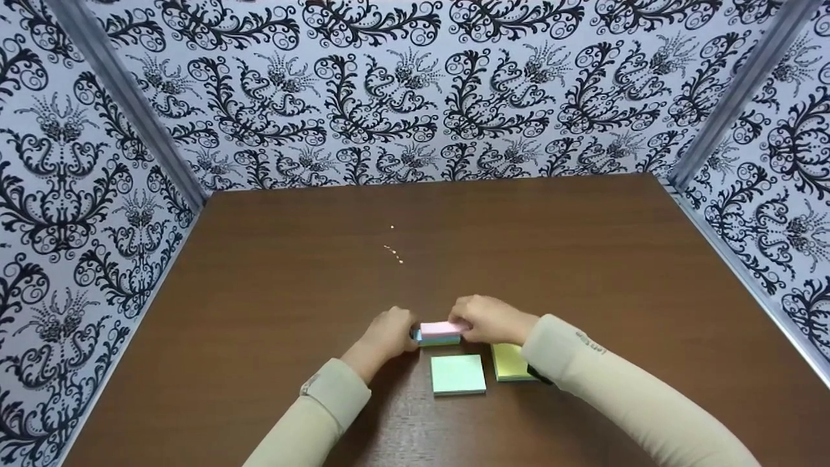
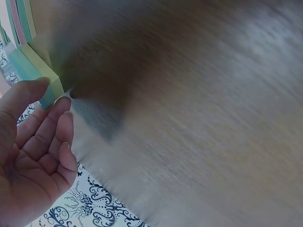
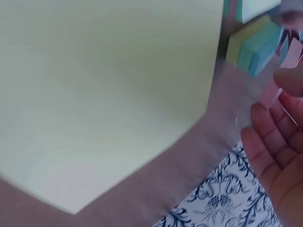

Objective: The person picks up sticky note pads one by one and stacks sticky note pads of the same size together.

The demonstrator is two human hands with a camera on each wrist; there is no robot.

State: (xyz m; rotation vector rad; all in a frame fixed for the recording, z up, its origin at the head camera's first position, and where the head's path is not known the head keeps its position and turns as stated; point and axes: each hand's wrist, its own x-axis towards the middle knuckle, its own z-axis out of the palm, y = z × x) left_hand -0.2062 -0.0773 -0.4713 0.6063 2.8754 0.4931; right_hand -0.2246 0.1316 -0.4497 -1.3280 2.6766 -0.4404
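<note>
My left hand [image 1: 389,334] pinches one end of a small stack of sticky notes [image 1: 441,341] in blue, green and yellow. In the left wrist view, its thumb and fingertips grip the corner of this stack [image 2: 29,66]. With thumb and fingers, my right hand [image 1: 489,319] pinches a pink sticky-note pad [image 1: 436,329], which the head view shows over the stack. The right wrist view has the pink pad [image 3: 271,93] apart from the blue-green stack [image 3: 253,45]. Nearer to me lies a square light-green note pad [image 1: 458,374]. A square yellow pad [image 1: 511,363] is partly hidden under my right wrist.
The brown wooden table [image 1: 292,259] is walled by panels with black scrolls on white [image 1: 415,84]. Small pale specks [image 1: 394,253] lie on the tabletop beyond my hands. Grey metal strips run along the corners and the right edge.
</note>
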